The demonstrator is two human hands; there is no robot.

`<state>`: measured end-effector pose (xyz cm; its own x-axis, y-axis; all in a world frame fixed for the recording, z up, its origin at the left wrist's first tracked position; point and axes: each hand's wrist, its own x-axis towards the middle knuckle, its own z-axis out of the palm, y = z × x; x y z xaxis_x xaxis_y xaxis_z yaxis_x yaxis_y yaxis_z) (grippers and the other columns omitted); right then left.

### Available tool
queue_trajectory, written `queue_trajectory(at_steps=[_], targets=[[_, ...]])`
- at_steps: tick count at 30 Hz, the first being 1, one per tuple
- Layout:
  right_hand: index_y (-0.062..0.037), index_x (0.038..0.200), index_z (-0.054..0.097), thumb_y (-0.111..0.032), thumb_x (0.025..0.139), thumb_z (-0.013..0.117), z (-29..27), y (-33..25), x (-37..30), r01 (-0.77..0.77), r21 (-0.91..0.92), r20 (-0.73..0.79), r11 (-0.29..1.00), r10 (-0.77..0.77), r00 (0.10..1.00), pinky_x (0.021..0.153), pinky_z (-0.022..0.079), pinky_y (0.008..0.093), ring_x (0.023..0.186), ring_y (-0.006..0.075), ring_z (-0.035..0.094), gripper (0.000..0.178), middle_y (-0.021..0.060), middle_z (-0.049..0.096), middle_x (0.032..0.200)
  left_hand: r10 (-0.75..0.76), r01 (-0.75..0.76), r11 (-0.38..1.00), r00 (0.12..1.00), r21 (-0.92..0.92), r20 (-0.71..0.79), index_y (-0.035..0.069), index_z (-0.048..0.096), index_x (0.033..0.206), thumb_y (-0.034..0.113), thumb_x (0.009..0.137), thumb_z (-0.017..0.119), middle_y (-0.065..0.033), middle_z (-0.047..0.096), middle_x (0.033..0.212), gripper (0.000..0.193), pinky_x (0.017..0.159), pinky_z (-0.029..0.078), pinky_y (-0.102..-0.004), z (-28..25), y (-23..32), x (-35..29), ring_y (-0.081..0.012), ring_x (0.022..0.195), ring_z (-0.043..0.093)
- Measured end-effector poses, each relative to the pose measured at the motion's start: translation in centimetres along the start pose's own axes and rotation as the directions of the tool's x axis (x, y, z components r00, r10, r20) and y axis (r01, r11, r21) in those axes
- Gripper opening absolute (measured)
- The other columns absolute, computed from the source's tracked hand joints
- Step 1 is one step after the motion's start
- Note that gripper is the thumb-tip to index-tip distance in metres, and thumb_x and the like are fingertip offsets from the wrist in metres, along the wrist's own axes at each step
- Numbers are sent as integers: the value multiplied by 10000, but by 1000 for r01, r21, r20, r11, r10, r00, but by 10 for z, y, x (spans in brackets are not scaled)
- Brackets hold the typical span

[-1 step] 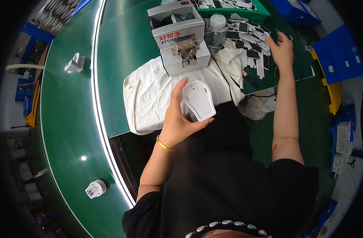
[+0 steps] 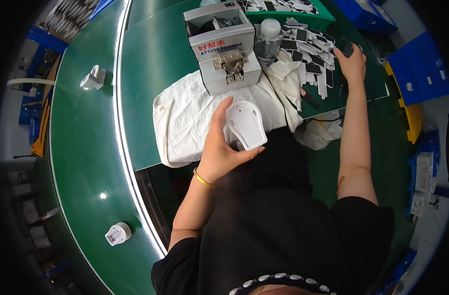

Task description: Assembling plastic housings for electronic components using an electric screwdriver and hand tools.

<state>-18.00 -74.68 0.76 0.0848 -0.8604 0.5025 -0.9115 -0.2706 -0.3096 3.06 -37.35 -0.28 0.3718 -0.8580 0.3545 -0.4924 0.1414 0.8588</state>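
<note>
The left hand [image 2: 220, 153] grips a rounded white plastic housing [image 2: 247, 127]; the right hand [image 2: 353, 66], grip unclear, probably selects from flat white-and-black plastic pieces [image 2: 313, 68] beside it, needing a precise pinch.

We see good, fairly even light in the middle, where the white housing [image 2: 246, 127] looks crisp and pale. Glare streaks the long rail [image 2: 117, 93], and a small hot spot glints on the green counter [image 2: 82, 157] beside it. The black shirt [image 2: 278, 231] swallows detail. Toward the rim, we find straight edges bowing, the left shelves [image 2: 32, 211] dim and soft, and the corners falling into black.
</note>
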Motion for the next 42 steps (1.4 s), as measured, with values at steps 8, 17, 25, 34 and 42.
queue_trajectory(at_steps=[8, 17, 25, 34, 42], targets=[[17, 1151, 613, -289, 758, 794, 41, 76, 43, -759, 533, 728, 373, 255, 636, 588, 538, 366, 660, 241, 648, 530, 82, 641, 785, 12, -22, 996, 994, 89, 113, 20, 335, 1495, 181, 602, 932, -168, 451, 1463, 1086, 1107, 391, -429, 11, -15, -4, -338, 1342, 463], [-65, 1459, 373, -2, 921, 532, -74, -122, -33, -415, 864, 181, -283, -596, 783, 1118, 376, 602, 1238, 309, 544, 565, 179, 526, 1327, 106, -123, 927, 992, 355, 66, 183, 621, 1335, 146, 587, 906, -191, 506, 1395, 801, 1040, 451, -462, 17, -5, -12, -391, 1257, 505], [-14, 1189, 513, -8, 786, 787, -105, -238, -72, -58, 946, -203, -320, -719, 665, 705, 500, 268, 823, 138, 600, 487, 71, 629, 1019, 98, -99, 971, 995, 219, 13, 166, 619, 1347, 159, 668, 876, -247, 498, 1386, 726, 946, 518, -425, 16, -19, -24, -401, 1160, 575], [-14, 1154, 530, -130, 764, 869, -100, -265, -76, -8, 974, 146, 226, -602, 785, 726, 492, 262, 851, 118, 591, 529, 36, 616, 975, 158, -150, 969, 987, 195, -27, 177, 654, 1298, 201, 636, 903, -235, 509, 1383, 707, 899, 551, -406, 19, -27, -22, -381, 1122, 603], [-4, 1334, 442, 38, 883, 634, -107, -247, -107, -41, 990, 111, 138, -545, 831, 767, 558, 362, 814, 190, 677, 492, 105, 657, 920, 170, -143, 963, 980, 229, -105, 188, 671, 1275, 197, 631, 903, -224, 541, 1358, 684, 886, 550, -393, 28, -32, -25, -376, 1130, 608]])
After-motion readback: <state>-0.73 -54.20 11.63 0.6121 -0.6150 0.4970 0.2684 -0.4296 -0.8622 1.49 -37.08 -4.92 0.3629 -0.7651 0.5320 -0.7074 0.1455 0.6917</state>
